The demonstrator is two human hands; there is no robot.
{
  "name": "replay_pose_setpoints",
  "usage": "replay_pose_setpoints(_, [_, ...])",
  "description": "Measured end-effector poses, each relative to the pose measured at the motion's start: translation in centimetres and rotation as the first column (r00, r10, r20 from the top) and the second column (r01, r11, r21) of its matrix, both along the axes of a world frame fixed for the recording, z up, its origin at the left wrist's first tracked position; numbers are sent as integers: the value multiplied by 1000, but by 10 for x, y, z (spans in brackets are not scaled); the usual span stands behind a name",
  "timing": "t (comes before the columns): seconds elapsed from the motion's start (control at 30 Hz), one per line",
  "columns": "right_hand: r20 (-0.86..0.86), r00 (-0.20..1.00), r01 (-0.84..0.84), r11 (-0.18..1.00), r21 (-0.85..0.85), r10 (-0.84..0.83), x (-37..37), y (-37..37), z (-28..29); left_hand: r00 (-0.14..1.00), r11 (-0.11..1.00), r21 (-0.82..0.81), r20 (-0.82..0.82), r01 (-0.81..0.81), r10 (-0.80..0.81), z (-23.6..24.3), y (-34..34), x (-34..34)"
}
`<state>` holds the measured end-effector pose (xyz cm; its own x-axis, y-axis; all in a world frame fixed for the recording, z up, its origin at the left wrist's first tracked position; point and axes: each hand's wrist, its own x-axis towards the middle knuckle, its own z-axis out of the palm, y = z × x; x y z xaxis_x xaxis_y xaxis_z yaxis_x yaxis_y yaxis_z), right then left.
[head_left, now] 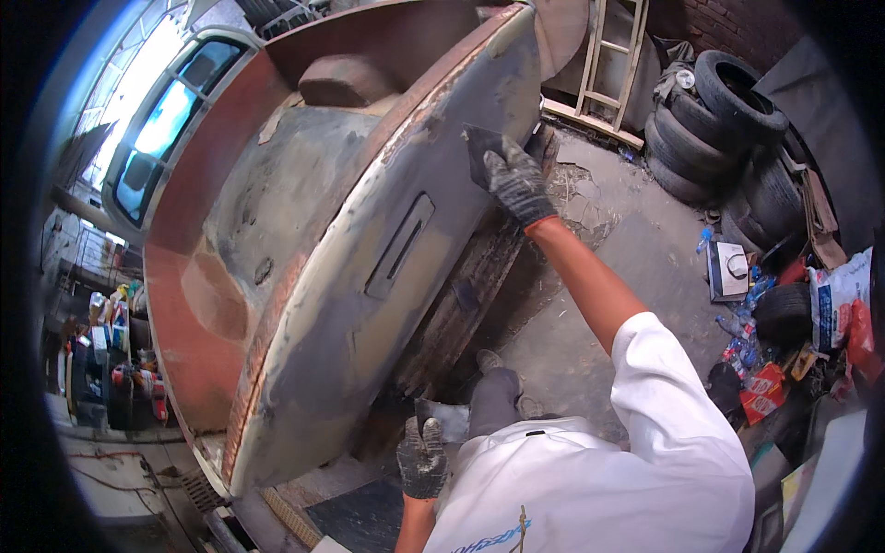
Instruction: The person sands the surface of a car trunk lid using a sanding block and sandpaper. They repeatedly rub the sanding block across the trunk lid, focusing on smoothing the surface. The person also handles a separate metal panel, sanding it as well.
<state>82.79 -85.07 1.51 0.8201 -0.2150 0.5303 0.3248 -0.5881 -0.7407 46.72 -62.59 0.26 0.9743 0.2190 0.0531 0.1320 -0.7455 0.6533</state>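
My right hand (521, 184), in a grey-and-black work glove, is closed on a dark, flat, square sheet (480, 153). It presses the sheet against the outer face of a tailgate (355, 346), near its far end. Grey and beige patches cover this panel, and a recessed handle slot (402, 245) sits in its middle. Lower down, close to my body, my gloved left hand (422, 461) grips a flat greyish plate (449, 422). Part of that plate is hidden by the fingers, and what lies on it cannot be made out.
Behind the tailgate lies a pickup's bed (286, 175) with reddish walls, the cab window (161, 120) beyond. Worn timber (452, 309) runs below the panel. At right are stacked tyres (691, 138), a wooden ladder (608, 64), a white box (728, 273) and scattered bottles and bags.
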Motion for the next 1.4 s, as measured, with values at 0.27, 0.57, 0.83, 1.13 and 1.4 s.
replay_pose_setpoints(0.27, [370,928,19,997,80,-47,36,54,1,979,989,-19,-136,149,-150,10,2,94])
replay_pose_setpoints(0.57, [331,941,109,989,-95,-72,28,94,1,970,969,57,-52,242,-239,11,6,148])
replay_pose_setpoints(0.83, [330,939,-76,995,-60,92,36,32,11,981,981,16,-27,191,-191,16,-31,174])
replay_pose_setpoints(1.13, [389,890,-261,965,9,237,36,40,22,990,996,6,-115,86,-85,17,-63,174])
replay_pose_setpoints(1.4, [424,856,-257,955,-150,297,50,12,1,995,999,-36,-99,8,-11,23,-68,180])
